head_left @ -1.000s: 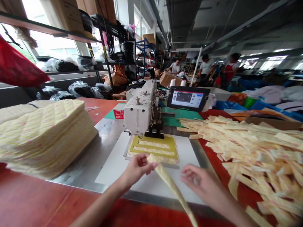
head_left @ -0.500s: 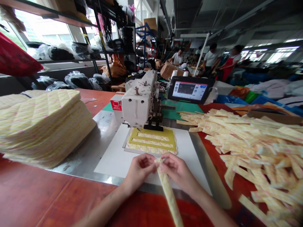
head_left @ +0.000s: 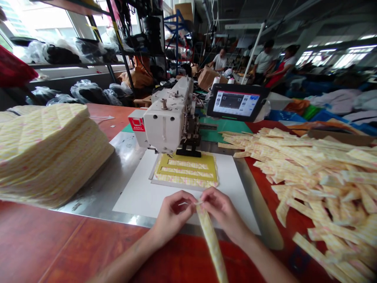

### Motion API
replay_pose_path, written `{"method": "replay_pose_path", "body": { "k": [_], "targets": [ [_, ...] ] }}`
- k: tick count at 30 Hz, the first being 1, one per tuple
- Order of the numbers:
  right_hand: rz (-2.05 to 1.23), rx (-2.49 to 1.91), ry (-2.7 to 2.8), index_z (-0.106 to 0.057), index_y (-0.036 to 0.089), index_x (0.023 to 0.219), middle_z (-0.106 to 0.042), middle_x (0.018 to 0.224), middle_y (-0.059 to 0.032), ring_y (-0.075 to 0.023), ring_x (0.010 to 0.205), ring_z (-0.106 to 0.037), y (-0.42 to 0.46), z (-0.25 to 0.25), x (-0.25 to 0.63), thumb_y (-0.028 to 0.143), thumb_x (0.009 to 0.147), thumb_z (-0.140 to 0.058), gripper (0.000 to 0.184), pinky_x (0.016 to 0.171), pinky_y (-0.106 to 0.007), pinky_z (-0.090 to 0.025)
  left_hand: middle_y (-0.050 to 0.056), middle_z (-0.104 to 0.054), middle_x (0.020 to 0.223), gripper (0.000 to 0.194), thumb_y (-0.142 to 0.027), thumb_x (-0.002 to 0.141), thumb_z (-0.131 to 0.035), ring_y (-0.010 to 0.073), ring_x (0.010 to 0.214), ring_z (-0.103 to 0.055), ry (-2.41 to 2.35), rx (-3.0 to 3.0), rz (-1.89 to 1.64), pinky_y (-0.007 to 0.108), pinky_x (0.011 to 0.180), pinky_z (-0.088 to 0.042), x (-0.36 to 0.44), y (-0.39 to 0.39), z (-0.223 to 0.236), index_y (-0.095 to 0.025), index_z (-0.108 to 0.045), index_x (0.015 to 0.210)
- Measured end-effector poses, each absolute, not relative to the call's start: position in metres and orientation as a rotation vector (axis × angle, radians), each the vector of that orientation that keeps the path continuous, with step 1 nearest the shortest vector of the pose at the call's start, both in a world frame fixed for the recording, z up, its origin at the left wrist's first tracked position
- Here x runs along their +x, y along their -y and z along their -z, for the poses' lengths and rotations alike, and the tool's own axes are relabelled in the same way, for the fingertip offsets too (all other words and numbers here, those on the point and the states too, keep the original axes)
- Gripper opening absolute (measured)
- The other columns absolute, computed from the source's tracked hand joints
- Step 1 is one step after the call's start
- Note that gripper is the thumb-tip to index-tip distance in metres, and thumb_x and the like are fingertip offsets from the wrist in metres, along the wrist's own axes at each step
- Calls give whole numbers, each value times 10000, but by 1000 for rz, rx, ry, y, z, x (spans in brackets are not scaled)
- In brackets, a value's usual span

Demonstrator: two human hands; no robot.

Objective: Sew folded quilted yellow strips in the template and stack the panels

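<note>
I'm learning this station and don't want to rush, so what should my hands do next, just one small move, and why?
I'd probably let the left hand hold the pale yellow, pink-flecked fabric strip and slide the right hand down along it, since both hands pinch the same end while the visible length below trails unheld.

A person's left hand and right hand, both ungloved, with slender fingers and narrow, smooth-outlined wrists. Beyond the wrists, the left forearm and right forearm are bare, each widening gradually until the view cuts it off.
</note>
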State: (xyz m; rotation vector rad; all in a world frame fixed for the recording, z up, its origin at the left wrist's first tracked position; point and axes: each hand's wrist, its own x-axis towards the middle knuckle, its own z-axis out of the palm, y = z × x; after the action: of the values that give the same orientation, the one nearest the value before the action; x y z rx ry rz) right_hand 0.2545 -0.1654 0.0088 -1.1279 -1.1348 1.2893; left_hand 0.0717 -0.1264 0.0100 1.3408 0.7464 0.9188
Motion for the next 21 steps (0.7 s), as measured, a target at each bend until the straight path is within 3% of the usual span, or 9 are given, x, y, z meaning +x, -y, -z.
{"method": "replay_pose_path", "body": {
  "k": [7,12,17,21],
  "targets": [
    [-1223,-1120,1239,-663,217,873,-641,862,-5,-161,820,-645,164,-10,258,399,886,-726,193,754,-256,-541,65,-730,826,297,-414,830,-804,167,770,-671,-799,1303,-920,266,747,-556,72,126,-10,-131,-716,850],
    [-1263,-1192,1179,-695,212,952,-691,927,-29,-183,884,-671,163,-18,255,484,879,-731,285,784,-269,-540,42,-699,817,288,-396,836,-803,143,749,-654,-791,1274,-989,240,721,-538,75,128,-7,-142,-668,850],
    [-1377,-1273,990,-731,174,886,-713,832,-35,-166,791,-646,164,-14,248,535,791,-817,383,726,-256,-506,33,-681,827,260,-364,857,-785,139,770,-644,-797,1269,-1044,245,755,-541,76,130,-6,-154,-632,841],
    [-1434,-1273,823,-758,176,927,-743,910,-60,-186,824,-660,169,-16,242,524,734,-866,412,734,-270,-519,26,-649,836,258,-353,880,-757,139,800,-622,-791,1262,-1120,252,792,-537,77,135,-7,-164,-592,821]
  ]
}}
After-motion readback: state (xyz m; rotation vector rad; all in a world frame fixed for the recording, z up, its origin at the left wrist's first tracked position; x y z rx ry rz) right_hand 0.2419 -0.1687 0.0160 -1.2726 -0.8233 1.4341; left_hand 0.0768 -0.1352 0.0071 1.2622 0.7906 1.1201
